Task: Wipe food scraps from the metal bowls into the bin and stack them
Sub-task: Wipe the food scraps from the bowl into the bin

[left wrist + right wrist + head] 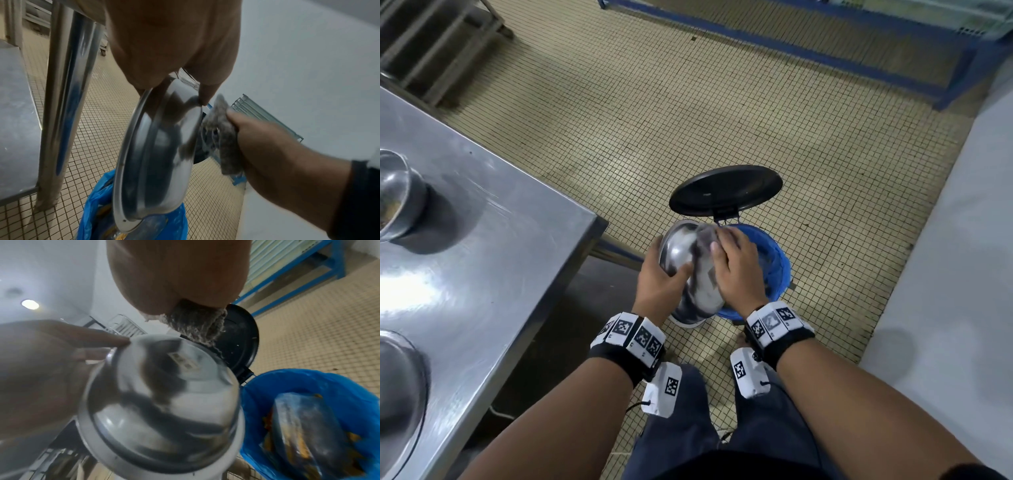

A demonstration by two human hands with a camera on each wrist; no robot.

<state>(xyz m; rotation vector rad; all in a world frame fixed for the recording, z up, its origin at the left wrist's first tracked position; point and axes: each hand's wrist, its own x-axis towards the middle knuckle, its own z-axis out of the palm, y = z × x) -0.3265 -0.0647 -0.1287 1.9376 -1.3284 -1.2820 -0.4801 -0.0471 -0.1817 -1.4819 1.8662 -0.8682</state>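
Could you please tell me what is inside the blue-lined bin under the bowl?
The bin holds orange-brown scraps and a clouded plastic wrapper; anything beneath them is hidden.

Glossy metal bowl (pixel 677 247) (rough cloth (pixel 225 139))

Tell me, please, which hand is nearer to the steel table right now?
Left. The left hand grips the metal bowl on the side toward the steel table, just past its corner. The right hand holds the cloth farther away, over the blue-lined bin.
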